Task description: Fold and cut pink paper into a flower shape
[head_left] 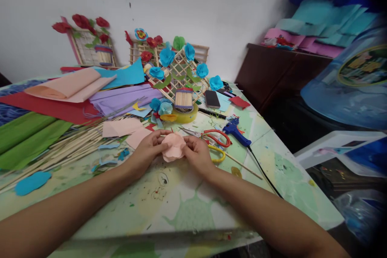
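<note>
A pale pink paper flower (173, 148) with wavy petals is held up over the table between both hands. My left hand (150, 148) pinches its left edge, the thumb lying on the front petal. On the other side, my right hand (198, 154) grips the right edge between thumb and fingers. Red-handled scissors (216, 137) lie just beyond my right hand, beside a yellow scissor handle (218, 154). Close to my left hand are pale pink paper pieces (122, 127) and blue paper scraps (109, 154).
A blue glue gun (237, 132) trails its cord across the right side. Bamboo sticks (75, 147) and crepe paper sheets (69, 82) cover the left. Behind stand a bamboo lattice with blue flowers (178, 74), a yellow tape roll (186, 116) and a phone (212, 99).
</note>
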Available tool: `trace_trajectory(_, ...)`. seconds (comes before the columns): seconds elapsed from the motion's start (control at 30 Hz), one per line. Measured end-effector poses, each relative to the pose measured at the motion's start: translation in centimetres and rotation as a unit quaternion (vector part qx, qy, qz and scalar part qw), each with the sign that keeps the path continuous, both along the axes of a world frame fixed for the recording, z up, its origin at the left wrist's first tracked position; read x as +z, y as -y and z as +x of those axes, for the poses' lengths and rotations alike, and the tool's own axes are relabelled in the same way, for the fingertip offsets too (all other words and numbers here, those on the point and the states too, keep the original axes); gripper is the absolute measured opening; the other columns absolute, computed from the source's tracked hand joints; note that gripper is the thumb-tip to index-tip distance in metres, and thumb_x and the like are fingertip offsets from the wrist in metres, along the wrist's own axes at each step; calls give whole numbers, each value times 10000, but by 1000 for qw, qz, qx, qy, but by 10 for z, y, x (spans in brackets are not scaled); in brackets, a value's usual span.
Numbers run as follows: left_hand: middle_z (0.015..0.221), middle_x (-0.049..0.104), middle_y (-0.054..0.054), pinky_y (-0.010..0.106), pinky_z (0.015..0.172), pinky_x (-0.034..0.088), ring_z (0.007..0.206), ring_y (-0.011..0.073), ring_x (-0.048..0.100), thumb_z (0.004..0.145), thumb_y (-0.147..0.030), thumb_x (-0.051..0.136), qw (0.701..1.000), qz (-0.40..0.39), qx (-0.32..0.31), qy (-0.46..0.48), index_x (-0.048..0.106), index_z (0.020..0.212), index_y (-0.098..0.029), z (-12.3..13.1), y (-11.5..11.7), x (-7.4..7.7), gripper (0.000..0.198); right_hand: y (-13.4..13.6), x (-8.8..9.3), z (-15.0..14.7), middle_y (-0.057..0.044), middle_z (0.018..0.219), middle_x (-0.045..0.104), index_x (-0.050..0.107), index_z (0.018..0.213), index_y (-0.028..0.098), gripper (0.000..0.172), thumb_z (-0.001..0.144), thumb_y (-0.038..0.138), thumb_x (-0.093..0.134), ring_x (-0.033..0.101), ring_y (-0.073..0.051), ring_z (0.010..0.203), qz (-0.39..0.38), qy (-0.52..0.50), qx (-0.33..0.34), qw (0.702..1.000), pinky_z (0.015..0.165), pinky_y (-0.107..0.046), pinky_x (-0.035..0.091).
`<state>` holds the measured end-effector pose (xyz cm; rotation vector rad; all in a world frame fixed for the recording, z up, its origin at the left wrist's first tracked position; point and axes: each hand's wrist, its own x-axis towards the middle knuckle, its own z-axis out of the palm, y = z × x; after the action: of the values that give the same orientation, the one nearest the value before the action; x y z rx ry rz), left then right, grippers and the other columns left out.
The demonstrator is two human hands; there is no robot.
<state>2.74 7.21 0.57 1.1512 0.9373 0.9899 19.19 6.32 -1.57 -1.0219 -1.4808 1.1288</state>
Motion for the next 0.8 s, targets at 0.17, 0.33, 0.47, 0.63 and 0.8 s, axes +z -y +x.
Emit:
trace_trajectory(0.17, 803, 656, 28, 239, 613, 488, 665, 136, 616, 696, -245, 698, 1000, -5, 2, 27, 537, 1065, -145, 0, 0, 1, 415, 0, 1, 1, -26, 680, 630, 627, 880, 143, 233, 696, 182, 491, 572, -155, 598, 1, 0, -11, 1000, 548, -257, 450)
trace_trajectory(0.33, 803, 677, 39, 237, 601, 493, 652, 139, 628, 706, -263, 708, 1000, -9, -12, 24, 528, 1064, -147, 1, 2, 3, 417, 4, 6, 1, -30, 674, 618, 610, 891, 141, 233, 716, 273, 531, 560, -154, 583, 4, -13, -2, 1000, 544, -262, 445)
trace_trajectory(0.47, 818, 686, 44, 232, 588, 488, 642, 135, 628, 729, -280, 693, 1000, 0, -25, 14, 524, 1077, -154, 1, 3, 2, 406, 4, 4, -1, -15, 653, 599, 603, 858, 145, 207, 685, 229, 527, 530, -133, 553, 0, 7, -14, 1000, 520, -239, 418)
trace_trajectory(0.63, 803, 684, 35, 219, 587, 478, 645, 129, 625, 726, -273, 692, 1000, 1, -19, 6, 529, 1077, -150, 1, 3, 2, 406, 1, 1, -2, -1, 644, 585, 600, 849, 141, 212, 669, 185, 496, 494, -110, 520, 0, 13, -16, 1000, 489, -214, 375)
trace_trajectory(0.8, 799, 693, 31, 226, 598, 485, 649, 134, 630, 695, -284, 711, 1000, 8, -15, 2, 533, 1057, -153, 3, 4, 5, 424, 3, 4, -2, 6, 623, 575, 599, 844, 135, 213, 662, 173, 494, 479, -103, 502, 0, 16, -17, 1000, 468, -203, 349)
